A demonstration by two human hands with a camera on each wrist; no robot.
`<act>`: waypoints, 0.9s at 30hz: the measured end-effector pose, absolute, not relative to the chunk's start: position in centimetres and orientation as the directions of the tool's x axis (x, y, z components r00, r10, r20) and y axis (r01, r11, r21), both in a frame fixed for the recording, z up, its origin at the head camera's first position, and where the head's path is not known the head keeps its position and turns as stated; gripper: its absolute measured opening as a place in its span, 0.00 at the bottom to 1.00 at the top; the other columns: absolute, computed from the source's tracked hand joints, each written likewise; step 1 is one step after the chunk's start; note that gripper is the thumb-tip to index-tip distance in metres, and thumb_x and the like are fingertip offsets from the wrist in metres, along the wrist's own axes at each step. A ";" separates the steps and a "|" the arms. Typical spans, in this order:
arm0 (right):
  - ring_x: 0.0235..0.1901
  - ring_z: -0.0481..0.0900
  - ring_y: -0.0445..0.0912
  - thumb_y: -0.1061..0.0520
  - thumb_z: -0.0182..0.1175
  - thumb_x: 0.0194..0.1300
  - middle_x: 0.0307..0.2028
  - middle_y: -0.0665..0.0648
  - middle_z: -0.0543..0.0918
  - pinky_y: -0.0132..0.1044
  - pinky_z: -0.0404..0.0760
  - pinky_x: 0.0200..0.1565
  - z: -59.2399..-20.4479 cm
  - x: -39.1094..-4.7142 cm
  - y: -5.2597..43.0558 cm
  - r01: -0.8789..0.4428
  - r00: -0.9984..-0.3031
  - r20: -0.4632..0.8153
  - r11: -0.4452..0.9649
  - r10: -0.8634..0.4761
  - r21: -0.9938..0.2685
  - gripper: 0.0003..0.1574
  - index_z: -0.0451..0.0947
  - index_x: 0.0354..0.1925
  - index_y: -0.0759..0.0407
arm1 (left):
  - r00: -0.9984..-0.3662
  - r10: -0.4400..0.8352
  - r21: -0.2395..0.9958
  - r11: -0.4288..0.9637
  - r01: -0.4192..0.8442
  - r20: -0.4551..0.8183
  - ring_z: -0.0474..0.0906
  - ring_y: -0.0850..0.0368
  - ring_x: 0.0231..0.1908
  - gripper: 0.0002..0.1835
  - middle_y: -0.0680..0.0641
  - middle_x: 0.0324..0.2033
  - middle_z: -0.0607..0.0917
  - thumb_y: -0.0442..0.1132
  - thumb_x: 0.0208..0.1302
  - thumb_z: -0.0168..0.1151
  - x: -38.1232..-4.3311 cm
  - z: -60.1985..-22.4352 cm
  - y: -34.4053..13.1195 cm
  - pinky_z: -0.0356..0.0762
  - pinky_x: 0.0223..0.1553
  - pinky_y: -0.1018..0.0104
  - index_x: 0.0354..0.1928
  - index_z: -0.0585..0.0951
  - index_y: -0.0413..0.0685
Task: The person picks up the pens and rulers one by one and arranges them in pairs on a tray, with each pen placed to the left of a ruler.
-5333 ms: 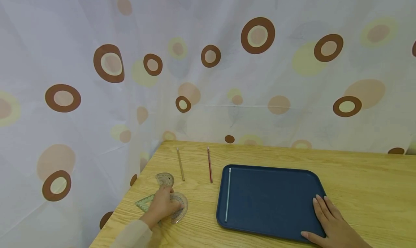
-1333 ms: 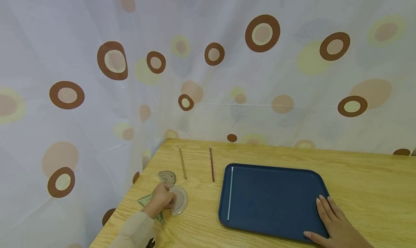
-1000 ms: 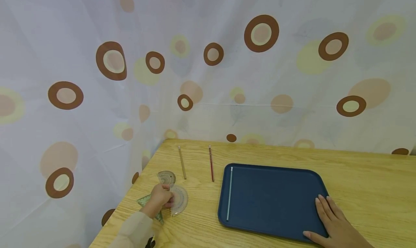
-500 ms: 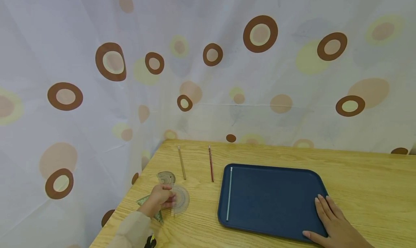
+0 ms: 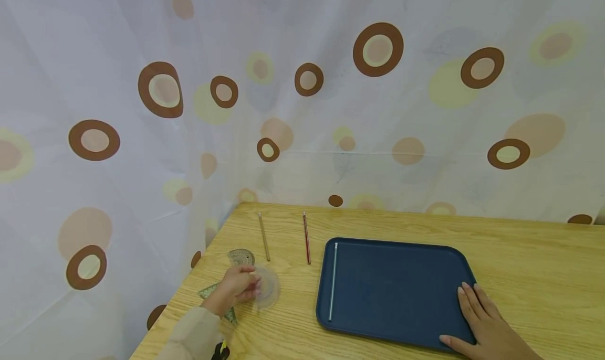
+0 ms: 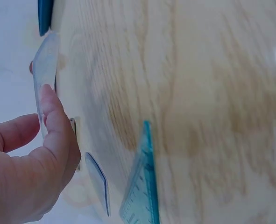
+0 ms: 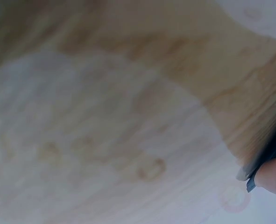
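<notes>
My left hand (image 5: 232,286) pinches a clear protractor (image 5: 269,287) between thumb and fingers. In the left wrist view the protractor (image 6: 45,65) is tilted up, off the wooden table. Behind that hand lies a second, smaller protractor (image 5: 242,256). A green set square (image 5: 230,316) is partly hidden under the left wrist; the left wrist view shows it as a teal triangle (image 6: 145,186). My right hand (image 5: 489,320) rests with straight fingers on the right side of a dark blue tray (image 5: 397,292). A pale green pencil (image 5: 333,282) lies along the tray's left side.
Left of the tray, a red pencil (image 5: 306,238) and a tan pencil (image 5: 264,237) lie on the wooden table (image 5: 288,328). A patterned curtain (image 5: 331,113) hangs along the table's back and left edges. Something black and yellow (image 5: 221,349) shows by the left sleeve.
The left hand has raised the clear protractor from the table and shifted it slightly right; it looks blurred. The right hand and tray stay in place.
</notes>
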State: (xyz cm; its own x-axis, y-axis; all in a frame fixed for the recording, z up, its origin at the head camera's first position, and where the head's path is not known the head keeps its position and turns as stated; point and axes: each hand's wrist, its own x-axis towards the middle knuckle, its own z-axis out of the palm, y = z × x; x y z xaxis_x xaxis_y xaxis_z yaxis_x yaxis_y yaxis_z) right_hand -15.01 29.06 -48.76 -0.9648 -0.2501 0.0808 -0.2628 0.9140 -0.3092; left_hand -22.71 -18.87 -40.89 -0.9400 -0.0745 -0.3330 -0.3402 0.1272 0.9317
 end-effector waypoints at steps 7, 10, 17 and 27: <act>0.61 0.05 0.38 0.35 0.56 0.59 0.70 0.73 0.32 0.22 0.06 0.47 -48.6 -14.9 29.0 -0.263 -0.965 0.083 0.919 -0.249 -0.295 0.64 0.34 0.69 0.75 | -0.951 -0.045 0.941 0.136 -0.310 -0.307 0.75 0.60 0.25 0.20 0.45 0.28 0.78 0.24 0.63 0.50 -22.6 -40.4 -18.2 0.79 0.28 0.72 0.57 0.64 0.26; 0.62 0.05 0.39 0.35 0.56 0.59 0.69 0.74 0.33 0.22 0.06 0.48 -48.6 -14.9 28.9 -0.265 -0.964 0.086 0.921 -0.250 -0.287 0.64 0.35 0.68 0.76 | -0.953 -0.035 0.944 0.131 -0.303 -0.301 0.75 0.61 0.25 0.19 0.45 0.30 0.79 0.23 0.63 0.50 -22.6 -40.2 -17.8 0.79 0.28 0.72 0.57 0.65 0.27; 0.62 0.05 0.38 0.34 0.55 0.59 0.69 0.75 0.35 0.24 0.05 0.49 -48.5 -14.9 28.9 -0.260 -0.965 0.087 0.927 -0.246 -0.270 0.64 0.36 0.68 0.77 | -0.951 -0.007 0.943 0.125 -0.309 -0.310 0.76 0.60 0.27 0.20 0.44 0.32 0.78 0.24 0.63 0.50 -22.6 -39.8 -16.8 0.81 0.32 0.70 0.57 0.64 0.27; 0.61 0.05 0.37 0.33 0.55 0.59 0.69 0.76 0.37 0.28 0.02 0.51 -48.5 -14.9 28.8 -0.252 -0.968 0.080 0.933 -0.239 -0.256 0.64 0.38 0.68 0.78 | -0.952 0.017 0.943 0.144 -0.299 -0.305 0.77 0.60 0.29 0.20 0.43 0.35 0.80 0.26 0.64 0.52 -22.8 -39.5 -15.5 0.82 0.35 0.67 0.57 0.66 0.28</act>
